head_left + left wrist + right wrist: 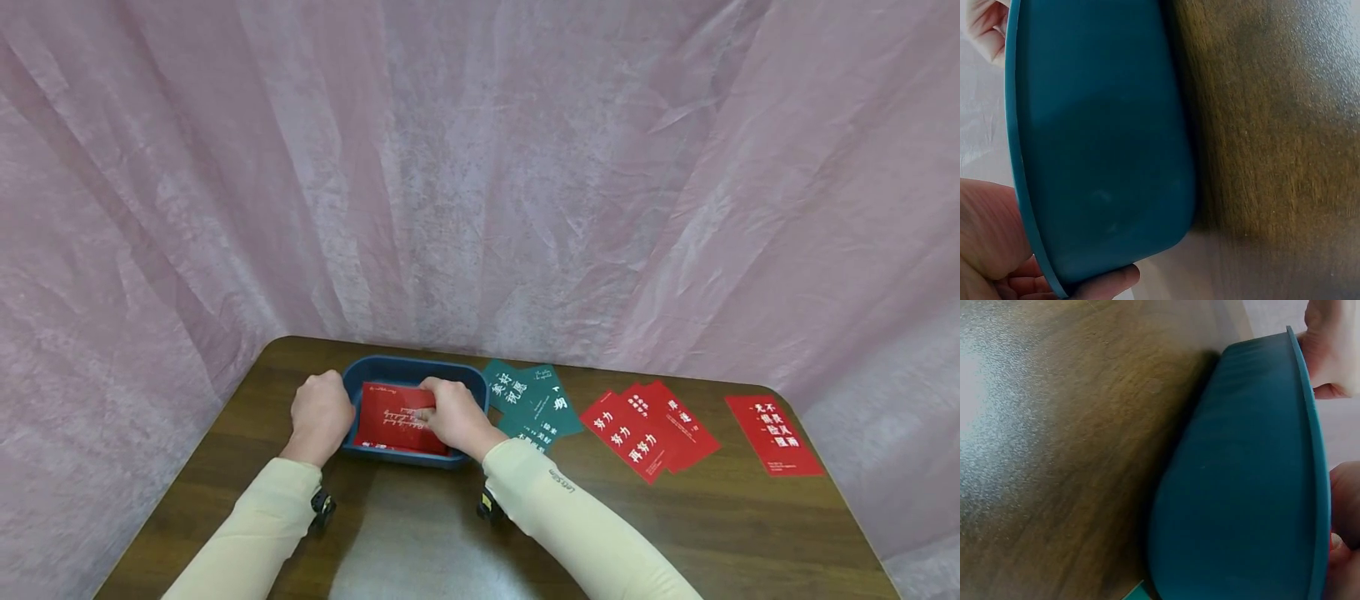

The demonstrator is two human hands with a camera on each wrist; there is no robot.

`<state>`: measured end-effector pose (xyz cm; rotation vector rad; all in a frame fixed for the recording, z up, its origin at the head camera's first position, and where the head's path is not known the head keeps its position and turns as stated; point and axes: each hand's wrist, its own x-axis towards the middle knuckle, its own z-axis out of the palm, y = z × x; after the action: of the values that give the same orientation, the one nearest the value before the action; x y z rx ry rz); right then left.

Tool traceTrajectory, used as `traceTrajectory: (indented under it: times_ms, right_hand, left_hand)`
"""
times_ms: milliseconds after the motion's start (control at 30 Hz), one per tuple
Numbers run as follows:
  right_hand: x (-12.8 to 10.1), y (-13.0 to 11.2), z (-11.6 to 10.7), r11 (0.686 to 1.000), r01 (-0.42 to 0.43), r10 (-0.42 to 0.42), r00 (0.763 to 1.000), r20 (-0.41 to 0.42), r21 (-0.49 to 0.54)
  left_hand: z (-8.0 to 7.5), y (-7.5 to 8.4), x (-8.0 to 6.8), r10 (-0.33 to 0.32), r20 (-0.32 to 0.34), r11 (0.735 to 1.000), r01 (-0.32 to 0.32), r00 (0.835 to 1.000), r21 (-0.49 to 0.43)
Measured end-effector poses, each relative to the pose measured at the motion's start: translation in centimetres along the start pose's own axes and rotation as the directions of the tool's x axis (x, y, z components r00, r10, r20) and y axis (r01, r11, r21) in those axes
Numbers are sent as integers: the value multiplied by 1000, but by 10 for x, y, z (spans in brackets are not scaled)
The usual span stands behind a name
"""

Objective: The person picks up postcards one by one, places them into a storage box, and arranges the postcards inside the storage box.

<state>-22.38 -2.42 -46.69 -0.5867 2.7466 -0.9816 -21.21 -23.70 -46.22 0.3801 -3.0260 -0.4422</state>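
A dark blue plastic tray [412, 363] stands on the table with red cards [390, 421] inside it, printed with white writing. My left hand [322, 408] grips the tray's left end; in the left wrist view a finger [1110, 282] lies against the outer wall under the rim. Reaching over the tray's right side, my right hand [457, 414] pinches a red card between thumb and fingers. In the right wrist view the tray wall [1241, 469] hides most of that hand, and only a sliver of red shows beside the fingers.
Right of the tray, several green cards [536, 400] overlap in a loose fan. Farther right lies a group of overlapping red cards [630, 433], then a single red card [776, 435] near the table's right edge. A pink curtain [480, 167] hangs behind the wooden table [247, 433].
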Motion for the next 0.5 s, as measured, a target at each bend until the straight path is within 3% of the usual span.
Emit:
traceTrajectory:
  times_ms: [233, 500]
  right_hand:
    - [-2, 2, 3, 999, -28, 29, 999, 46, -39]
    - [-4, 3, 9, 990, -7, 9, 1000, 10, -141]
  left_hand:
    - [-1, 0, -1, 22, -29, 1000, -22, 999, -9]
    - [2, 1, -1, 30, -33, 1000, -30, 999, 2]
